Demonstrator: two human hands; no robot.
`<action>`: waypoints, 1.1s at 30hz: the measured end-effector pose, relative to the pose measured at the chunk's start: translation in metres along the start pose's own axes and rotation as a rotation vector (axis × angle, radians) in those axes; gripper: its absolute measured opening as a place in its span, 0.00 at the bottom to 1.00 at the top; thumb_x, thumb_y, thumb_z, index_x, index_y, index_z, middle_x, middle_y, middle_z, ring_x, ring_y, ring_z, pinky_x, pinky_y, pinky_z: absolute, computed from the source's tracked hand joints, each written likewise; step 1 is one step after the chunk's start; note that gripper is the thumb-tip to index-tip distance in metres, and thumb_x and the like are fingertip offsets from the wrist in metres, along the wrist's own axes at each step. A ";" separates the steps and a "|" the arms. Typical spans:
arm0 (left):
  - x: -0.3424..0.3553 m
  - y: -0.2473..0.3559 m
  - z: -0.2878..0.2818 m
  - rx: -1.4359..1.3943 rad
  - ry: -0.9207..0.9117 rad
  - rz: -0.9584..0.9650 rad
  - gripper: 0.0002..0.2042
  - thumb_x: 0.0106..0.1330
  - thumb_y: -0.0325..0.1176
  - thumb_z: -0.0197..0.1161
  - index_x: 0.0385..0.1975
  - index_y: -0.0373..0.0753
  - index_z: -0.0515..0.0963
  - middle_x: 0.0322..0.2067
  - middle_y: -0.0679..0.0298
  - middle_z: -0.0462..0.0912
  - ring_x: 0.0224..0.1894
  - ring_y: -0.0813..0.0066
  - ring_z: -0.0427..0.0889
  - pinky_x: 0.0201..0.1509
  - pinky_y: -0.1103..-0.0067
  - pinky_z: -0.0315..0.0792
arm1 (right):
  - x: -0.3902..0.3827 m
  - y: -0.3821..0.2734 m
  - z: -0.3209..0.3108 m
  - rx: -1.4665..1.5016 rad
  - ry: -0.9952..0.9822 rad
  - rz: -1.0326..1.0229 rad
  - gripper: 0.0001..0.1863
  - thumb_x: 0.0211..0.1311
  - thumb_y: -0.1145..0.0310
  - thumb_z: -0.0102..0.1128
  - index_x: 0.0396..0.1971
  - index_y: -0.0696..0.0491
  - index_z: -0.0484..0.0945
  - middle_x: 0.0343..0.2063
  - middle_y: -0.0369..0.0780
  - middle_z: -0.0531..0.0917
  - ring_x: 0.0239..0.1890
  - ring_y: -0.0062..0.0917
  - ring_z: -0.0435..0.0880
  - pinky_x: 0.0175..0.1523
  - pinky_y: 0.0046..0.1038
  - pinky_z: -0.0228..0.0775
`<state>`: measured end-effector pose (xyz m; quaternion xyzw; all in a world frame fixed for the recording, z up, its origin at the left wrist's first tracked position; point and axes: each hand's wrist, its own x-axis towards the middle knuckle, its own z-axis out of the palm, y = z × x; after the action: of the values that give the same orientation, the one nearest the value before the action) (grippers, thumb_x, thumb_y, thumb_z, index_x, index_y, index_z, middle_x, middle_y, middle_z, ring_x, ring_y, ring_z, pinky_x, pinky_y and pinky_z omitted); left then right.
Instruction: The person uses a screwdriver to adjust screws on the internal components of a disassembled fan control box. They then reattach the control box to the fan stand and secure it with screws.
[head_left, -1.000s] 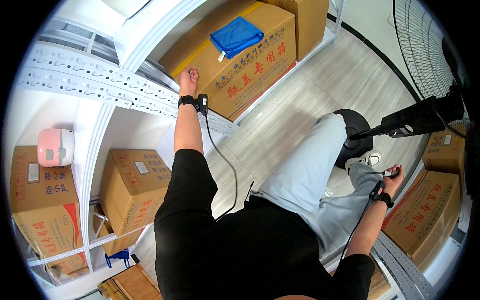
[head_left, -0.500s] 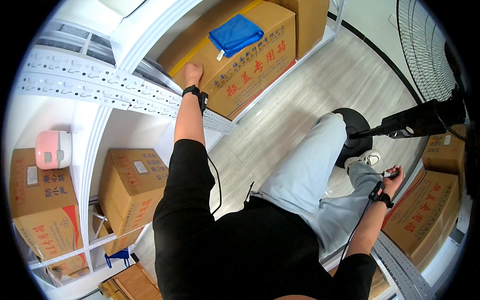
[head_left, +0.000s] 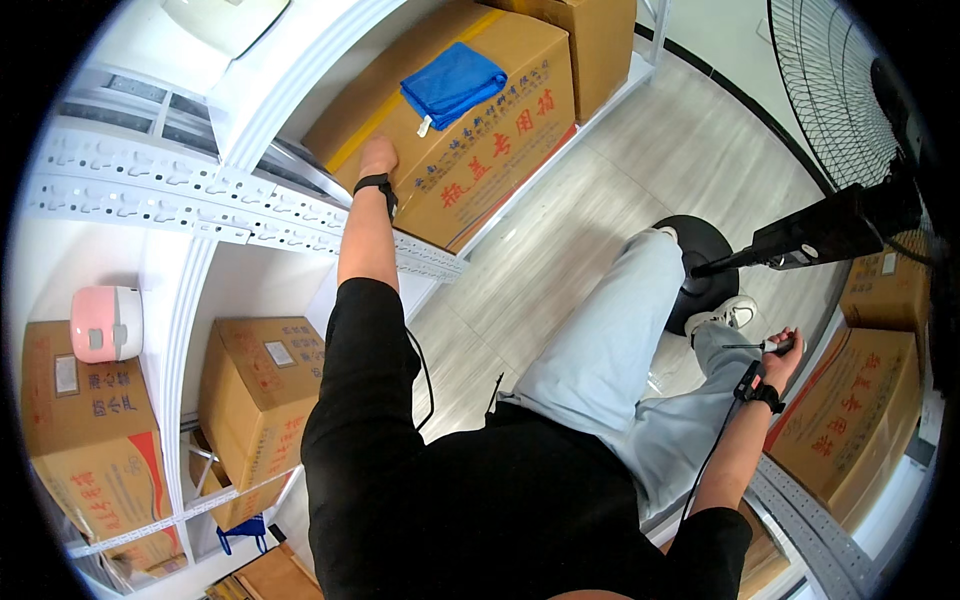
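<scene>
In my right hand is a screwdriver with a dark handle and a thin shaft pointing left. My fingers are wrapped round its handle, beside my lower leg. My left hand reaches out to a large cardboard box on the white metal shelf. It is at the box's near top edge, by the yellow tape, with the fingers curled in. Whatever they may hold is hidden. A folded blue cloth lies on top of that box, a little beyond my left hand.
A perforated white shelf beam runs below my left forearm. On the left, a pink and white appliance stands on a cardboard box. A black standing fan rises at the right from its round base. More boxes stand at right.
The view has shifted slightly, so the box and cloth sit a little further left. My left hand stays at the box edge, turned slightly. My right hand keeps the screwdriver.
</scene>
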<state>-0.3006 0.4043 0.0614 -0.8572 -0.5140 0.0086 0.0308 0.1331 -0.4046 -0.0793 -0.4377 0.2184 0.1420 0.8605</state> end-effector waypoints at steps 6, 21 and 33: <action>0.004 0.007 0.015 -0.086 0.008 -0.036 0.11 0.66 0.30 0.51 0.42 0.32 0.76 0.44 0.42 0.81 0.46 0.51 0.81 0.47 0.64 0.75 | -0.004 -0.010 -0.006 -0.025 0.012 -0.051 0.08 0.66 0.65 0.56 0.29 0.52 0.73 0.27 0.36 0.79 0.23 0.21 0.74 0.26 0.25 0.65; -0.022 0.005 0.007 -2.518 0.284 -0.575 0.06 0.65 0.27 0.51 0.26 0.36 0.68 0.19 0.66 0.64 0.19 0.77 0.61 0.19 0.83 0.52 | -0.019 -0.014 0.008 -0.038 0.022 -0.030 0.08 0.66 0.65 0.55 0.29 0.52 0.73 0.27 0.36 0.80 0.23 0.21 0.75 0.26 0.24 0.66; -0.007 -0.024 0.027 -0.875 0.368 -0.376 0.13 0.62 0.38 0.63 0.34 0.32 0.79 0.27 0.58 0.82 0.29 0.69 0.80 0.31 0.76 0.71 | -0.008 -0.006 0.009 -0.011 0.022 0.011 0.08 0.66 0.66 0.55 0.29 0.52 0.73 0.27 0.36 0.80 0.23 0.21 0.75 0.27 0.24 0.65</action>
<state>-0.3265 0.4108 0.0363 -0.6698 -0.6011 -0.3641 -0.2399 0.1311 -0.4014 -0.0665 -0.4427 0.2294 0.1430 0.8550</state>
